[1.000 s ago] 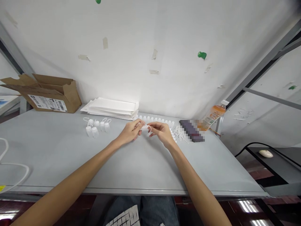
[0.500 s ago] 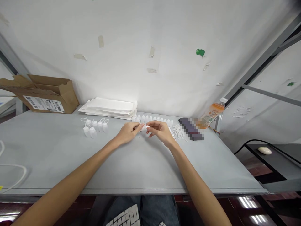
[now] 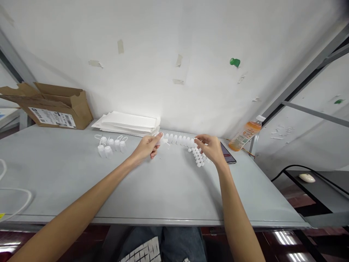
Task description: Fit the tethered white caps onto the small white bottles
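Observation:
My left hand [image 3: 147, 147] is closed in a pinch on a small white bottle [image 3: 163, 139] with a thin loop hanging from it, held just above the grey table [image 3: 169, 185]. My right hand [image 3: 211, 148] has its fingers curled over the right end of a row of small white bottles [image 3: 181, 140] that runs along the back of the table and bends toward me; what its fingertips hold, if anything, is hidden. A group of several white bottles with loops [image 3: 110, 145] stands to the left.
A stack of white sheets [image 3: 128, 123] lies against the wall. An open cardboard box [image 3: 51, 105] sits at the far left. A phone [image 3: 228, 155] and an orange drink bottle [image 3: 245, 134] are at the right. A white cable [image 3: 16, 200] lies near the left front edge.
My hands have parted: the right one moved right from the bottle to the end of the row, covering the phone. The left hand keeps the bottle and has lifted slightly toward the wall.

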Motion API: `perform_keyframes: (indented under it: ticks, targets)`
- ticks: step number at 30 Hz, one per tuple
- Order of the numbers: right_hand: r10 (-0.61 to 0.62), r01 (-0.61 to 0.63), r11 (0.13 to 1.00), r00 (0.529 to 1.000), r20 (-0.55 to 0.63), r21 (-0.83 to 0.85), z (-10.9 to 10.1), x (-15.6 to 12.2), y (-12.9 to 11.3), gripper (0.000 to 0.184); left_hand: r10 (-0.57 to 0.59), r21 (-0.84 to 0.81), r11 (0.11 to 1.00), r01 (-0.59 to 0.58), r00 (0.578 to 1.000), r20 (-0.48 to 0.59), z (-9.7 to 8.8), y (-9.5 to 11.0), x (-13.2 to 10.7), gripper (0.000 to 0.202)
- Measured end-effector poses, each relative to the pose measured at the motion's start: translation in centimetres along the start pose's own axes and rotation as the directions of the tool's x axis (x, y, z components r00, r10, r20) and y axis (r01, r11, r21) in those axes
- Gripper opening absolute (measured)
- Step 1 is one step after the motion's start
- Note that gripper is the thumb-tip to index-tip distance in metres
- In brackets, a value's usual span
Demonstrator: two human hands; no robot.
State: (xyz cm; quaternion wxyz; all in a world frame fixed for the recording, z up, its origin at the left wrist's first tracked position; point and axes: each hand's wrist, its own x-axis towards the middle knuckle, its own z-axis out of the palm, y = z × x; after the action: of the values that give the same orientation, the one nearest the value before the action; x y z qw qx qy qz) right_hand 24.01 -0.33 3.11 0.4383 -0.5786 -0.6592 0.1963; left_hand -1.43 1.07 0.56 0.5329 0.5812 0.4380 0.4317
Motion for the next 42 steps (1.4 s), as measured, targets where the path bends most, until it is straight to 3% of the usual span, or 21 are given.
perform_keyframes:
  ticks: [4, 10, 16, 19, 31, 35, 38, 40, 42]
  targets:
    - [-0.02, 0.057, 0.936, 0.994, 0.109, -0.348, -1.1, 0.2, 1.7, 0.016, 0.004, 0.027, 1.0, -0.005, 1.0, 0.021, 0.2, -0.1, 0.0, 0.056]
    - [0.064, 0.099, 0.824, 0.962, 0.264, -0.557, 0.5, -0.3, 0.8, 0.012, 0.049, 0.008, 0.999, -0.049, 0.999, -0.011, 0.3, -0.2, -0.2, 0.054]
    - [0.153, 0.162, 0.556, 0.944, 0.293, -0.815, 3.2, -0.9, 0.2, 0.019, 0.071, -0.01, 0.997, -0.071, 0.997, -0.017, 0.2, -0.3, -0.1, 0.053]
    - [0.173, 0.192, 0.498, 0.933, 0.315, -0.845, 3.6, -0.9, 0.4, 0.023, 0.062, 0.001, 0.998, -0.062, 0.998, -0.013, 0.2, -0.1, -0.2, 0.053]
    - [0.138, 0.148, 0.537, 0.956, 0.26, -0.831, 3.1, -0.6, 1.2, 0.023, 0.065, 0.038, 0.997, -0.065, 0.998, 0.003, 0.3, 0.5, -0.5, 0.056]
    - [0.062, 0.092, 0.605, 0.985, 0.162, -0.791, 2.6, -0.7, 0.6, 0.018, 0.053, 0.051, 0.997, -0.054, 0.998, 0.021, 0.3, 0.2, -0.4, 0.055]
    - [-0.041, 0.068, 0.791, 0.997, 0.058, -0.608, 2.7, -0.9, -0.2, 0.021, 0.056, 0.052, 0.997, -0.058, 0.998, 0.04, 0.3, -0.3, -0.3, 0.055]
    - [-0.101, 0.11, 0.931, 0.994, 0.045, -0.349, 3.1, -1.1, -0.7, 0.025, 0.053, 0.053, 0.997, -0.056, 0.997, 0.056, 0.4, -0.6, -0.2, 0.055]
    - [-0.131, 0.14, 0.987, 0.986, 0.101, -0.08, 3.8, -1.4, -1.4, 0.027, 0.048, 0.057, 0.997, -0.053, 0.995, 0.087, 0.6, -1.0, -0.1, 0.055]
